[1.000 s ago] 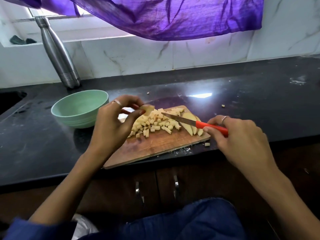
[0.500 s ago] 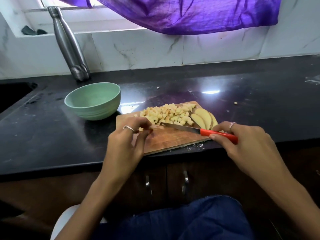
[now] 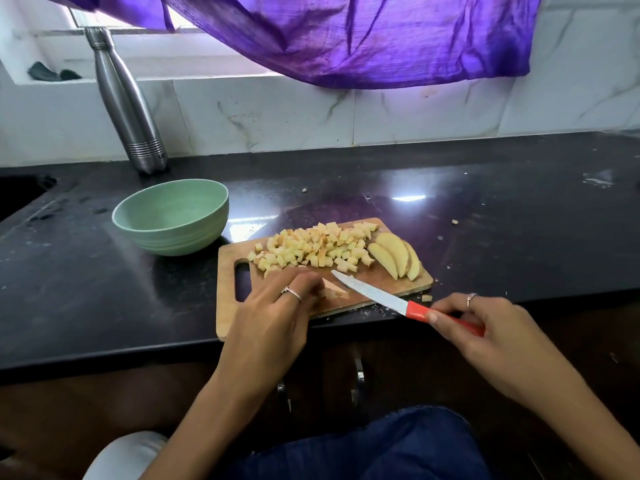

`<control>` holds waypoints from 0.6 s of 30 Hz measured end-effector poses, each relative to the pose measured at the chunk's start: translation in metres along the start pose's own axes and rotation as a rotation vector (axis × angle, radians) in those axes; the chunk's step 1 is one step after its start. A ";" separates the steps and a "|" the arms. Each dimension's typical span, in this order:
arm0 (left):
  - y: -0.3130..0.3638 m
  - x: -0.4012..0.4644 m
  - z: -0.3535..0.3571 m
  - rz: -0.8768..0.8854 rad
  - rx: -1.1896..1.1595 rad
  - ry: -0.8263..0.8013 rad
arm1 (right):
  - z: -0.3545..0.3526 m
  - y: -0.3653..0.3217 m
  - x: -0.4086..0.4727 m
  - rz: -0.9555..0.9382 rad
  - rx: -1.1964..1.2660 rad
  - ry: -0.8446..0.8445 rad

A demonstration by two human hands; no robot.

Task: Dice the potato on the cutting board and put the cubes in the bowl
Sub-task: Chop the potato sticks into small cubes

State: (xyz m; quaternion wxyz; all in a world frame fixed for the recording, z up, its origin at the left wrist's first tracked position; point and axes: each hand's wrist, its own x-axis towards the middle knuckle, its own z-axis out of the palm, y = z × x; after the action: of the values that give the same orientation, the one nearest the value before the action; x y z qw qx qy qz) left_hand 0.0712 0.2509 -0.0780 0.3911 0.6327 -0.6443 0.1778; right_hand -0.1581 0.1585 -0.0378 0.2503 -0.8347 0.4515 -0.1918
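A wooden cutting board (image 3: 227, 317) lies at the counter's front edge. A heap of potato cubes (image 3: 313, 249) covers its far half, and a few potato slices (image 3: 396, 254) lean at its right end. My left hand (image 3: 273, 315) holds a potato piece (image 3: 333, 292) down on the board's near part with its fingertips. My right hand (image 3: 485, 332) grips the red handle of a knife (image 3: 372, 294), whose blade points left toward that piece. An empty green bowl (image 3: 171, 216) stands left of the board.
A steel bottle (image 3: 126, 102) stands against the tiled wall behind the bowl. A purple cloth (image 3: 346, 39) hangs over the back of the black counter (image 3: 502, 216). Stray potato bits (image 3: 454, 221) lie on the counter. A dark sink opening (image 3: 20, 192) is at the far left.
My left hand carried a potato piece from beside the heap down to the board's near part. The knife came off the heap and drew back toward the front edge. The camera view shifted.
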 end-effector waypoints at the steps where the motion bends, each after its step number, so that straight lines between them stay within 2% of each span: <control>1: -0.001 -0.002 -0.001 -0.001 -0.004 -0.017 | -0.002 0.002 0.000 0.041 0.033 -0.060; 4: -0.001 -0.004 -0.006 -0.038 -0.044 -0.048 | -0.013 0.009 -0.002 0.140 0.211 -0.208; 7: -0.003 -0.007 -0.010 -0.060 -0.072 -0.095 | -0.030 0.017 -0.007 0.169 0.222 -0.279; 9: -0.005 -0.009 -0.011 -0.057 -0.071 -0.134 | -0.036 0.020 -0.011 0.141 0.212 -0.279; 14: -0.004 -0.007 -0.012 -0.058 -0.044 -0.172 | -0.022 0.007 -0.015 0.026 0.253 -0.150; 18: 0.001 -0.005 -0.012 -0.105 -0.017 -0.155 | 0.002 -0.006 -0.010 -0.001 0.296 -0.181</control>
State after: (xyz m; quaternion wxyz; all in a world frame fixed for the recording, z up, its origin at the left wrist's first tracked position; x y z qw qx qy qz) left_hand 0.0735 0.2632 -0.0739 0.3544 0.6740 -0.6401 0.1023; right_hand -0.1579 0.1699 -0.0363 0.4100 -0.8028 0.3936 -0.1802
